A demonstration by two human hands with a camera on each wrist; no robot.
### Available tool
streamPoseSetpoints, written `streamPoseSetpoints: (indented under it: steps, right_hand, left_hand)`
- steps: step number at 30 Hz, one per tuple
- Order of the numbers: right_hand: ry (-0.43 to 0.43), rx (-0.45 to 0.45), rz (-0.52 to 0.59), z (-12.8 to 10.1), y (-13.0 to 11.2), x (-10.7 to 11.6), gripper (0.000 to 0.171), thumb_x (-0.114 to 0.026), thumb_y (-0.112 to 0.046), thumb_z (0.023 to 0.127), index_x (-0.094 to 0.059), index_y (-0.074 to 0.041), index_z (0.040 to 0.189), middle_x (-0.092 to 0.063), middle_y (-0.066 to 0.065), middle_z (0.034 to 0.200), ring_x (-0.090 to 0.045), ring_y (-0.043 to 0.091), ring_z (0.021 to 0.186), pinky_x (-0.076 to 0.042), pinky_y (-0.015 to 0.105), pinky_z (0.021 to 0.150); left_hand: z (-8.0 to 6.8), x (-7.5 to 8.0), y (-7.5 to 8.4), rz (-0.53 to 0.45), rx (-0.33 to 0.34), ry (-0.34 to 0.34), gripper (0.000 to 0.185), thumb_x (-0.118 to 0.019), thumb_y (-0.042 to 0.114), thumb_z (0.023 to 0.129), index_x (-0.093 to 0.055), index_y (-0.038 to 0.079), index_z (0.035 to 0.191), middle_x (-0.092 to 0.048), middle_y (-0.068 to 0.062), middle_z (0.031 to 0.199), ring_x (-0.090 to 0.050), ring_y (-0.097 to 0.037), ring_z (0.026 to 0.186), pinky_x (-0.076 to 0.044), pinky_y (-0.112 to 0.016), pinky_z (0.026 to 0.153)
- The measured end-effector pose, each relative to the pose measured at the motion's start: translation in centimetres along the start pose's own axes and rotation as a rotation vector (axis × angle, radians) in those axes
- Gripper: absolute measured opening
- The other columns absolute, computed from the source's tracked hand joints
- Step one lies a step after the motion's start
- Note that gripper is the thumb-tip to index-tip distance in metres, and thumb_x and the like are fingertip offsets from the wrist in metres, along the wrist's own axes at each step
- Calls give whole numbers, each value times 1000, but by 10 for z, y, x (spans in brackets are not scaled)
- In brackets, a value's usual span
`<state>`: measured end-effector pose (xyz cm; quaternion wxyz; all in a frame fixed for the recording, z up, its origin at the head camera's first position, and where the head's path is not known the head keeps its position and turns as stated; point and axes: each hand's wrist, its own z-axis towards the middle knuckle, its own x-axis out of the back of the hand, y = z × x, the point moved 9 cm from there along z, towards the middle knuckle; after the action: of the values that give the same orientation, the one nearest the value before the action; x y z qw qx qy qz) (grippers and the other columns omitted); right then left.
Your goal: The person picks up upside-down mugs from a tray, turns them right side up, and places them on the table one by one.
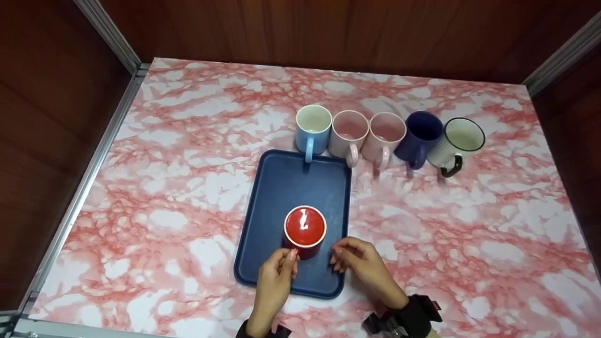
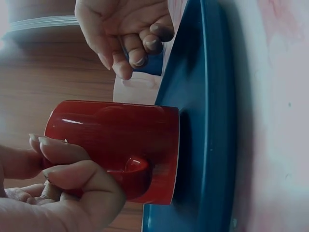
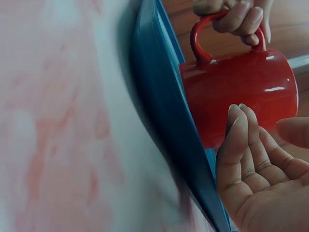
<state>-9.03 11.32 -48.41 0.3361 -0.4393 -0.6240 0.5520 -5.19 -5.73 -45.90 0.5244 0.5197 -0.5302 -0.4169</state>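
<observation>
A glossy red mug (image 1: 305, 227) stands upside down over the blue tray (image 1: 281, 183), its base facing up and its mouth close to the tray's surface. My left hand (image 1: 277, 274) grips the mug's handle (image 3: 198, 41), thumb and fingers around it, at the near side. To the right of the mug is my right hand (image 1: 359, 258), over the tray's right edge. Its fingers are loosely bent and hold nothing; in the right wrist view its fingertips (image 3: 234, 113) overlap the mug's wall.
Behind the tray several upright mugs stand in a row: a light blue mug (image 1: 312, 131), two pink mugs, a dark blue mug (image 1: 419, 136) and a white mug (image 1: 458, 141) with black rim and handle. Wooden panels (image 1: 328, 33) border the red-and-white marbled table (image 1: 178, 188).
</observation>
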Motion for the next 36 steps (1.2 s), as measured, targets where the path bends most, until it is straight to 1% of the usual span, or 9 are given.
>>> streamPoseSetpoints:
  steps: [9,17,21,25,28,31,33,36]
  right_hand:
    - [-13,7,-15,1,-1,-6,29,-53,-11,93,-54,17,98,-59,26,77,-61,20,63,-51,30,59]
    - [-9,11,-30,3,-4,-7,30,-53,-14,93,-55,15,99,-59,25,77,-61,21,63,-51,31,59]
    - [-18,46,-32,3,-10,-8,28,-53,-11,92,-54,16,99,-58,27,77,-60,20,63,-51,31,58]
    - [-13,40,-21,2,-10,-9,27,-53,-10,92,-54,16,99,-58,27,78,-60,19,63,-50,30,59]
    - [-5,26,-17,1,-9,-8,26,-53,-10,92,-55,16,99,-58,27,79,-60,18,64,-50,29,59]
    - [-10,37,-26,0,-10,-8,25,-53,-9,92,-56,16,97,-59,28,78,-60,18,64,-51,30,59]
    - [-17,38,-29,-1,-10,-9,26,-52,-8,92,-57,16,97,-59,28,78,-60,18,63,-51,30,59]
    - [-32,36,-30,-3,-10,-12,28,-51,-9,93,-58,17,97,-59,30,79,-61,18,64,-51,31,59]
  left_hand:
    - [-2,-4,-2,-31,31,-19,22,-50,11,94,-57,-7,85,-51,-1,63,-48,-7,56,-42,-20,54]
    - [-1,-6,1,-33,22,-26,20,-50,11,95,-58,-6,87,-52,-2,65,-49,-9,59,-43,-21,56]
    - [0,-7,2,-23,15,-13,17,-50,9,94,-59,-3,88,-52,-2,65,-48,-9,58,-42,-21,56]
    - [-1,-7,4,-10,5,15,16,-50,10,94,-60,-2,87,-51,-1,65,-46,-8,58,-38,-19,55]
    - [-1,-9,8,-16,-20,28,16,-51,9,94,-60,-1,85,-50,0,66,-45,-7,58,-37,-19,55]
    - [0,-12,16,-45,-58,34,16,-49,7,94,-59,-1,85,-49,0,66,-46,-10,59,-37,-20,56]
    - [1,-14,22,-79,-88,33,16,-47,5,94,-58,-3,85,-49,-1,66,-47,-11,60,-38,-20,56]
    - [3,-19,31,-151,-108,25,17,-45,2,95,-56,-5,84,-48,-3,66,-46,-11,59,-37,-19,55]
